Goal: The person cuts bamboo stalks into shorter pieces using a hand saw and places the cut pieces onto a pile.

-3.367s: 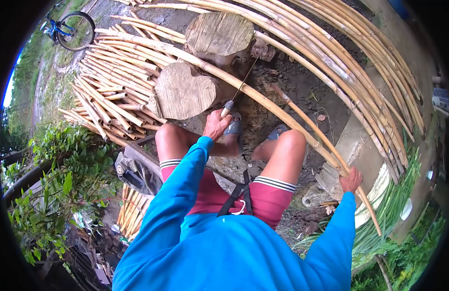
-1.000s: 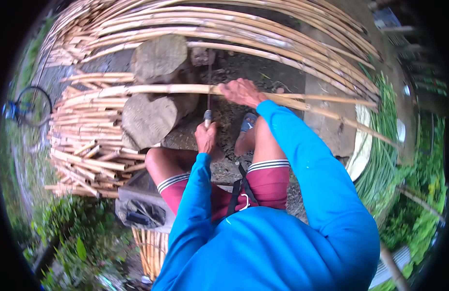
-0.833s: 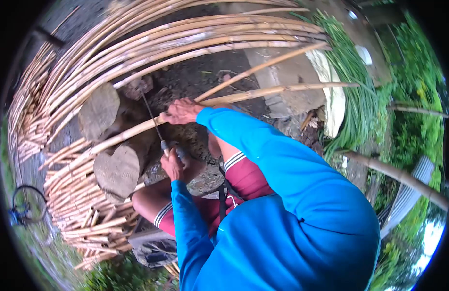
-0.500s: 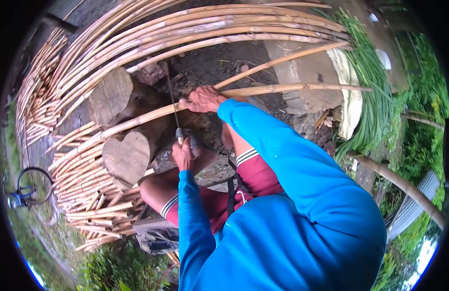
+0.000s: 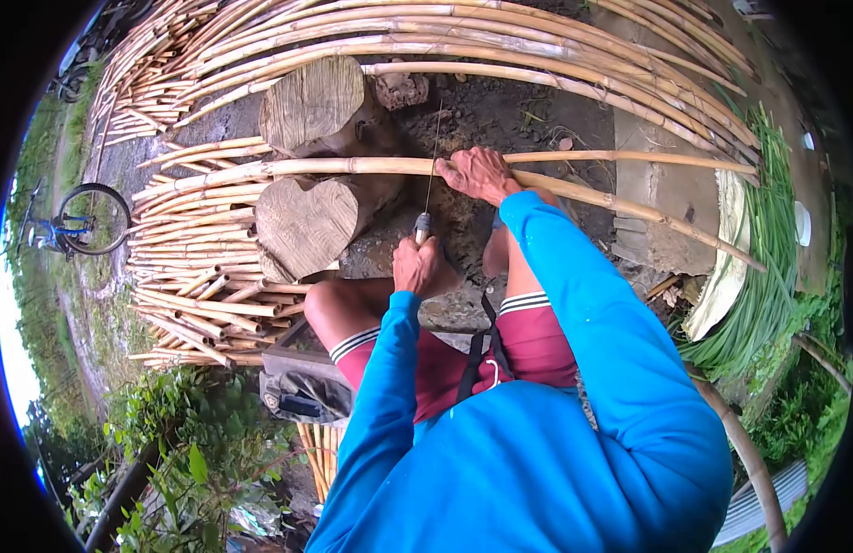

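Note:
My left hand is wrapped round the pale handle of a thin saw, whose narrow blade points away from me and crosses the bamboo pole. Just right of the blade, my right hand grips the long bamboo pole. The pole runs from the left pile across the gap between two wood stumps and slopes down to the right. A thinner bamboo stick extends to the right from behind my right hand.
A far stump and a near stump stand left of the blade. Cut bamboo is piled at left, long poles lie beyond. A bicycle is far left, green leaves at right, a bag beside my leg.
My right hand has moved from the pole's far right part to beside the saw blade. The view has swung round and back. In the last half second both hands keep their holds.

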Action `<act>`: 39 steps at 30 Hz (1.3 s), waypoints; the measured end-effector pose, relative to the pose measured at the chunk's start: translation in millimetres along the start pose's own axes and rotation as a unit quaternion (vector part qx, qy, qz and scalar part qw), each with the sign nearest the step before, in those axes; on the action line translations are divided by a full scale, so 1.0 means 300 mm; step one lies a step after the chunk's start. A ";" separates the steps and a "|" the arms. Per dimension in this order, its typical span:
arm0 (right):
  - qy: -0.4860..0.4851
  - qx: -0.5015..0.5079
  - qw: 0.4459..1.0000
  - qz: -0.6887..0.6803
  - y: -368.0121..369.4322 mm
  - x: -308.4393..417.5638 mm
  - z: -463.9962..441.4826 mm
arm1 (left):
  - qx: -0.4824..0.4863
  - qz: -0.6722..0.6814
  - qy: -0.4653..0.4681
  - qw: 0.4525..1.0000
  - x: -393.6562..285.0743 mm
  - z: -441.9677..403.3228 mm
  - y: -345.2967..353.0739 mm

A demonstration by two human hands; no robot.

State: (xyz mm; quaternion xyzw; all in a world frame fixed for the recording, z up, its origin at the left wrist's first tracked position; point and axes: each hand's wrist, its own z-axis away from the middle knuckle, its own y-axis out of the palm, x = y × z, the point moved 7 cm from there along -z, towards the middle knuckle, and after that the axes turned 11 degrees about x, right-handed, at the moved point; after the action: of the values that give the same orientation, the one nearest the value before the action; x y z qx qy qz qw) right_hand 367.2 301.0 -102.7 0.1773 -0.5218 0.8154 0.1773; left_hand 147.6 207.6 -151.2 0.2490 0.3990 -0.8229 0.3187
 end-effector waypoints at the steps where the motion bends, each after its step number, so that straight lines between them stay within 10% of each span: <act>1: 0.000 0.005 1.000 -0.011 -0.003 -0.001 0.000 | 0.010 -0.018 -0.004 1.000 -0.008 0.033 -0.011; 8: -0.007 -0.027 1.000 -0.002 -0.011 0.012 0.004 | 0.050 0.020 -0.116 0.992 0.168 0.181 0.019; 10: -0.011 -0.033 0.999 -0.010 -0.025 0.023 0.013 | 0.015 -0.089 0.004 0.996 0.126 0.063 0.048; 21: 0.039 0.109 0.993 -0.010 0.015 -0.101 -0.003 | 0.180 0.201 -0.049 0.962 -0.055 -0.095 0.040; 25: 0.104 0.106 0.989 -0.007 0.032 -0.128 -0.005 | 0.130 0.192 0.101 0.968 -0.063 -0.084 0.027; 39: 0.106 0.067 0.992 0.021 0.016 -0.100 0.010 | -0.008 0.082 0.132 0.988 -0.115 -0.034 0.010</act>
State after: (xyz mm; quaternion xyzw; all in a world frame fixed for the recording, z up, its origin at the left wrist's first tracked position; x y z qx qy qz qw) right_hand 391.5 293.3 -119.6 0.0902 -0.4482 0.8661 0.2021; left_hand 174.5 225.9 -135.4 0.3847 0.4223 -0.7508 0.3316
